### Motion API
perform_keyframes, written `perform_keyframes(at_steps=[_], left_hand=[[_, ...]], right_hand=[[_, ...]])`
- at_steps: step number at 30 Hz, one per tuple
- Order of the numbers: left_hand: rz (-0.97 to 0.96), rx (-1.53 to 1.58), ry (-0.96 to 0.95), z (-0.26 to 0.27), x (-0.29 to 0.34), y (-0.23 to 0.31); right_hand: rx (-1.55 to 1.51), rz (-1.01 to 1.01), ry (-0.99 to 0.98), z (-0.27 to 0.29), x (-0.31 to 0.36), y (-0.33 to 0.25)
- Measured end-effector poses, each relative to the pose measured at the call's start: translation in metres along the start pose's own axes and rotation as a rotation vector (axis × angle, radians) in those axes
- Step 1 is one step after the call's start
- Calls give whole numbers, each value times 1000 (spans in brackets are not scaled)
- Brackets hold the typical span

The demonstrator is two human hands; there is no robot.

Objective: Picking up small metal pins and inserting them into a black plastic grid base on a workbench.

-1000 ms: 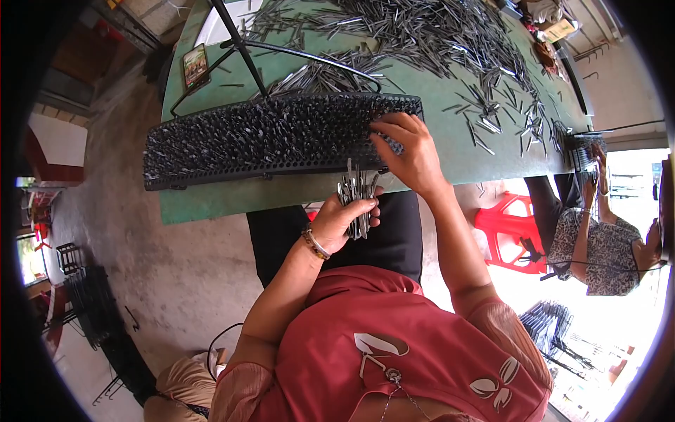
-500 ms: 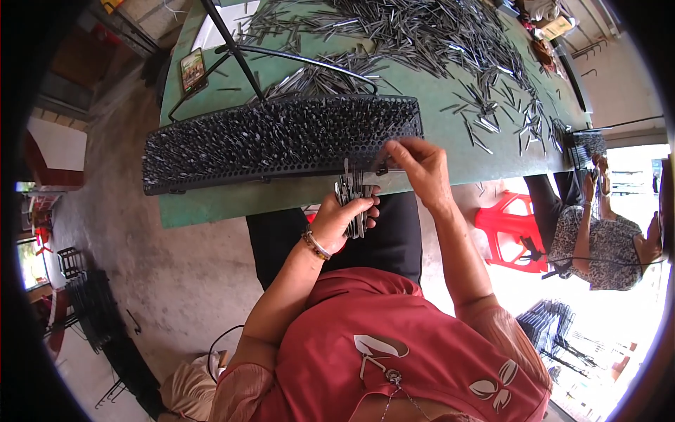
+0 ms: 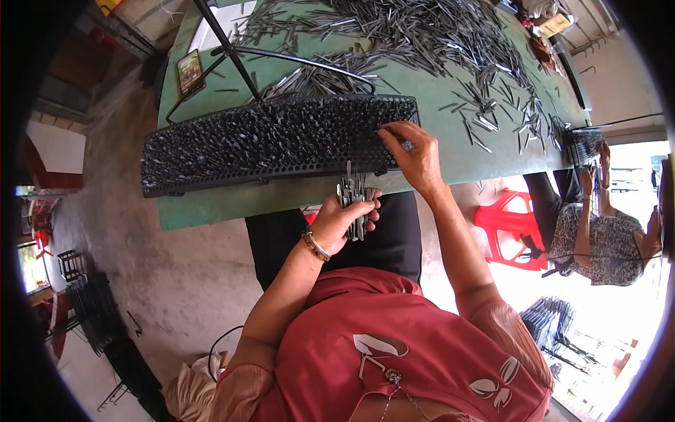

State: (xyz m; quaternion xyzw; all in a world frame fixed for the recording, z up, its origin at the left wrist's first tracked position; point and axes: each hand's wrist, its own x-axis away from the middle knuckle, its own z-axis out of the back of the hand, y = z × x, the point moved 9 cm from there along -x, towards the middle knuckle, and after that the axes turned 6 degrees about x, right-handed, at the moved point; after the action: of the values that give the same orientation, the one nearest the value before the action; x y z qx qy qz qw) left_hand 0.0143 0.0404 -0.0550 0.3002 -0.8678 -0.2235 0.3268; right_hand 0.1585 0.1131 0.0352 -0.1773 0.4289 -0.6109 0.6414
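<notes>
A bundle of thin, dark metal strips (image 3: pixel 356 188) stands upright in my left hand (image 3: pixel 332 224), fingers wrapped round it. Just in front of that hand lies a long black perforated rack (image 3: pixel 295 170), its holes filled with many upright strips across the left and middle, more sparsely at the right end. Over this right end, my right hand (image 3: pixel 419 158) has thumb and forefinger pinched together against the rack. Whatever sits between those fingertips is too small or hidden to make out.
The green table (image 3: pixel 450 158) bears a big heap of loose strips (image 3: pixel 429 35) at the back. Black rods (image 3: pixel 242 74) rise behind the rack. A phone (image 3: pixel 189 69) lies at the left. Rightward are a red stool (image 3: pixel 503 228) and another person (image 3: pixel 598 243) handling a similar rack.
My right hand has moved slightly left and nearer the rack, its fingertips now down at the holes. My left hand keeps its bundle in almost the same place.
</notes>
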Motion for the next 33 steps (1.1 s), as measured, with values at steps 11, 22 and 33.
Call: perform_keyframes(at_steps=[11, 22, 33], left_hand=[[15, 8, -28, -5, -1, 0], [17, 18, -66, -11, 2, -4], [-117, 29, -59, -6, 4, 16]], right_hand=[[-6, 36, -8, -4, 3, -5], [118, 183, 43, -3, 8, -19], [-179, -46, -336, -21, 27, -16]])
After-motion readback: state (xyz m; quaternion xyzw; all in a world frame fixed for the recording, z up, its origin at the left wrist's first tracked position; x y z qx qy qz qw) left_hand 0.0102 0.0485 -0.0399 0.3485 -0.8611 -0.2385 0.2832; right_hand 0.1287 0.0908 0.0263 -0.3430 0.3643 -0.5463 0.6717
